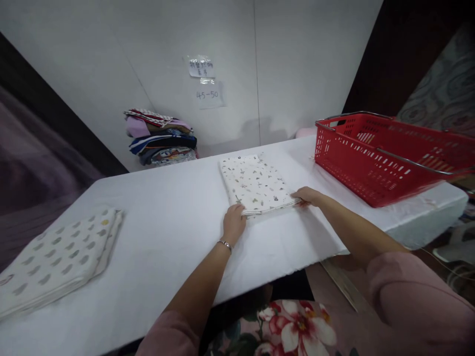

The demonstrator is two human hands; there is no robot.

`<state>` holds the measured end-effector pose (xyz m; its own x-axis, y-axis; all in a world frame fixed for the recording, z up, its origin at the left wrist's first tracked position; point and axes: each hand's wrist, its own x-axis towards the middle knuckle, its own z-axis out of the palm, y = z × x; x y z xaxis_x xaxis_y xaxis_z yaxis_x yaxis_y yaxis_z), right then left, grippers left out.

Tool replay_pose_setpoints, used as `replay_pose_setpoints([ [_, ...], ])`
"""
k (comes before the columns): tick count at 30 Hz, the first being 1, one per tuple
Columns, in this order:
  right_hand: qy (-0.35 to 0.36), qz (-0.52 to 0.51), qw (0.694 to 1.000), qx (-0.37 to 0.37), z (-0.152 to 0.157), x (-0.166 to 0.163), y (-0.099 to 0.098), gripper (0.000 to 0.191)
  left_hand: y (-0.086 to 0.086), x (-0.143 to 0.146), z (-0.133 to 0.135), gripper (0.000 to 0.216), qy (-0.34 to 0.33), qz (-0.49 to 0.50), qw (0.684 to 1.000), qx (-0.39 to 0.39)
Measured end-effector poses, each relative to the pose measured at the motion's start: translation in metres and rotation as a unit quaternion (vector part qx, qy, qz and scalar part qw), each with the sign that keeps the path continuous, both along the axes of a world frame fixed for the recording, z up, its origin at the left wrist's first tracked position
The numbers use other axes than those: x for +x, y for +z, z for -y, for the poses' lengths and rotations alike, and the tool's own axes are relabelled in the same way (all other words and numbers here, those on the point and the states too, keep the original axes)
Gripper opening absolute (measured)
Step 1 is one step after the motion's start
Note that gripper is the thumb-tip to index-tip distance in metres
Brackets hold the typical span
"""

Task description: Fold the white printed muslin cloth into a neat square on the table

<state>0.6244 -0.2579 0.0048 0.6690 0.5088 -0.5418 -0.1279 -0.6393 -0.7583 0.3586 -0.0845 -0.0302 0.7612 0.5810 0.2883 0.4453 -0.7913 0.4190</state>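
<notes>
A folded white cloth (256, 183) with small printed figures lies flat on the white-covered table (166, 232). Its near left corner is pinched in my left hand (234, 225), which wears a bracelet at the wrist. At the near right corner, my right hand (308, 196) has its fingers closed on the cloth's edge. The near edge shows several layers. Part of each hand's fingers is hidden by the cloth.
A red basket (371, 173) with metal handles stands at the table's right end. Another folded cloth (63, 252) with grey-green shapes lies at the left. Behind the table rises a stack of folded clothes (161, 138), and paper signs (202, 69) hang on the wall.
</notes>
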Motion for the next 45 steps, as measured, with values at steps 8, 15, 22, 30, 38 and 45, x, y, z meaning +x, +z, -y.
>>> replay_pose_setpoints([
  [8, 0.077, 0.139, 0.987, -0.030, -0.003, -0.011, -0.002, 0.025, 0.003, -0.007, 0.004, 0.030, 0.046, 0.073, 0.996, -0.039],
  [15, 0.110, 0.217, 0.961, -0.132, -0.006, -0.009, -0.008, 0.027, -0.001, -0.002, 0.007, 0.036, 0.041, 0.071, 0.995, -0.061],
  [22, 0.140, 0.275, 0.925, -0.221, -0.004, -0.003, -0.014, 0.039, -0.008, 0.002, 0.007, 0.028, 0.073, 0.114, 0.987, -0.090],
  [30, 0.134, 0.313, 0.912, -0.228, -0.002, -0.010, -0.016, 0.040, -0.004, 0.003, 0.010, 0.033, 0.160, 0.029, 0.982, -0.093],
  [38, 0.064, 0.340, 0.925, -0.158, -0.001, -0.027, -0.021, 0.027, 0.007, -0.019, 0.004, 0.040, 0.100, 0.007, 0.990, -0.103],
  [45, 0.021, 0.345, 0.932, -0.107, 0.000, -0.038, -0.021, 0.026, -0.005, -0.028, 0.013, 0.035, 0.053, 0.012, 0.999, -0.007],
])
